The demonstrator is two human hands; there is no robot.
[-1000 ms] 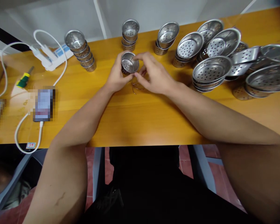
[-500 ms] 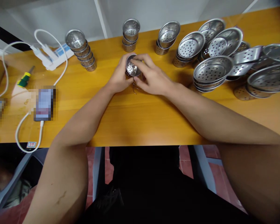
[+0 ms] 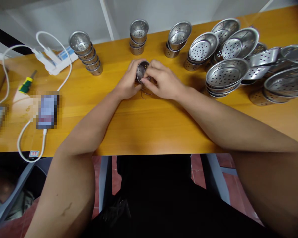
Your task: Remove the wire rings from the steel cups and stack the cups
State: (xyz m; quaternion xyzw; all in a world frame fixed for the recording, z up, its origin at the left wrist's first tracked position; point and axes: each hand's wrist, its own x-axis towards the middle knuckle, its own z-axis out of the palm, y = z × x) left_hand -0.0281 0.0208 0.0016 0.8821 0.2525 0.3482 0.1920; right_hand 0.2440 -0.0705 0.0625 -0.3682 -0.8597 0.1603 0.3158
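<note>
A small perforated metal cup [image 3: 141, 70] is tilted with its mouth toward me. My left hand [image 3: 127, 81] wraps round its left side, closed on it. At the cup's near right rim, my right hand [image 3: 164, 81] has its thumb and fingertips pinched together; what lies between them is hidden. Below the right thumb a thin bent wire [image 3: 144, 94] sticks out over the table. The fingers cover where it meets the cup.
Stacks of small perforated cups stand at the back left [image 3: 89, 54], back middle [image 3: 138, 36] and back right [image 3: 178, 36]. Larger perforated bowls [image 3: 227, 74] crowd the right. On the left lie a screwdriver [image 3: 26, 85], a power strip [image 3: 59, 61] and a phone [image 3: 47, 110] with a white cable.
My right fingers have drawn back from over the cup's mouth and curled into a pinch at its rim. The cup has shifted slightly right within my left hand.
</note>
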